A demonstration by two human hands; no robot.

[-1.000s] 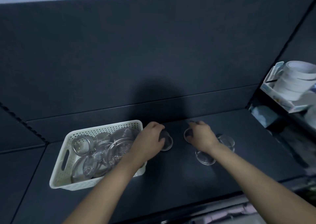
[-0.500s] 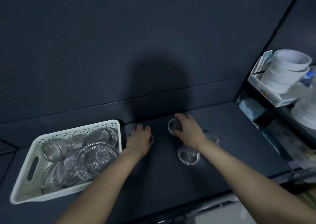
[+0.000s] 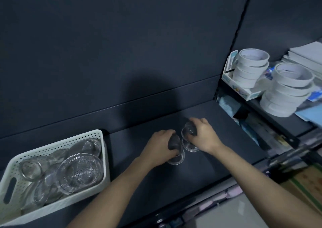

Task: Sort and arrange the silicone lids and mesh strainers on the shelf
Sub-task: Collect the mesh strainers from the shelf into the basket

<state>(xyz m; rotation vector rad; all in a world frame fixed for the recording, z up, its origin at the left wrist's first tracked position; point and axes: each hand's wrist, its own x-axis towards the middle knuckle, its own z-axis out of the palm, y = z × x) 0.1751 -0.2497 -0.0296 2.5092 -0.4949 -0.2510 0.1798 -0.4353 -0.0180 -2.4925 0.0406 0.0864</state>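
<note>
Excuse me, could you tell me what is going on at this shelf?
A person sorts strainers on a dark shelf. The left hand grips one small mesh strainer and the right hand grips a second strainer, close together over clear pieces lying on the shelf. A white basket to the left holds more.

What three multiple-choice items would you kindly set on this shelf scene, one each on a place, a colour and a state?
1. Where does the white perforated plastic basket stand? A. on the floor B. left of the left hand C. on a chair
2. What colour are the stacked tape rolls? A. red B. green C. white
3. What is the right hand doing? A. gripping a small clear-rimmed mesh strainer B. lying flat, open C. hanging idle
Answers: B, it sits leftward beyond that hand; C, both stacks are white; A, its fingers curl round the strainer.
</note>
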